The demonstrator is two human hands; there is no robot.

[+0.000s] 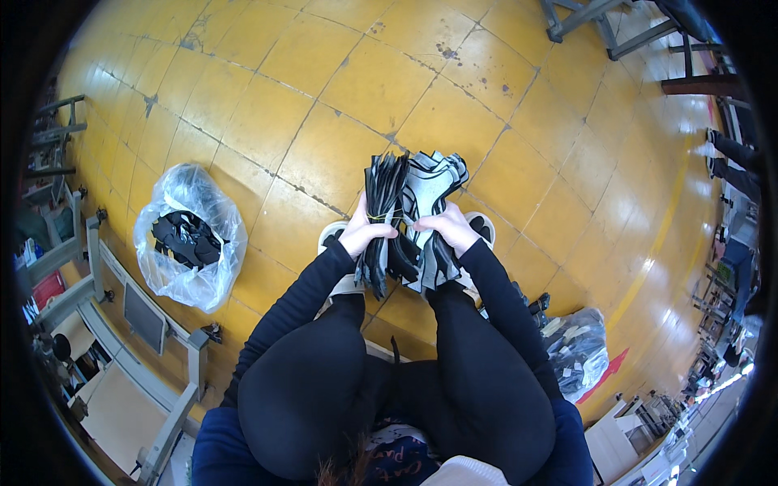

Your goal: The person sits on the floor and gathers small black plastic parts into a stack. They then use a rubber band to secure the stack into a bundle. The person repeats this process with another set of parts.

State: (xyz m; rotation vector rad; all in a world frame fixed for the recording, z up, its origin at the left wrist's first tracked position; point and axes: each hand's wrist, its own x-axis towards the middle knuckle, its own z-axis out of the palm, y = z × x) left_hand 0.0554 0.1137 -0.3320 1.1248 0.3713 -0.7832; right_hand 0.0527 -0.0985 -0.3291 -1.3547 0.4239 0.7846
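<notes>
Between my knees, above the floor, I hold two thick stacks of cut pieces side by side. My left hand is closed round the outer side of a bundle of black strips, thumb across the front. A thin yellowish tie runs over this bundle. My right hand grips a stack of curved grey-white pieces with black edges, its thumb on the face. The two stacks touch along the middle, and their pieces fan out at the top. Fingers behind the stacks are hidden.
A clear plastic bag with black pieces stands on the yellow tiled floor to my left. Another filled plastic bag lies at my right, behind my arm. Grey metal table frames stand at the left; more legs are at the upper right.
</notes>
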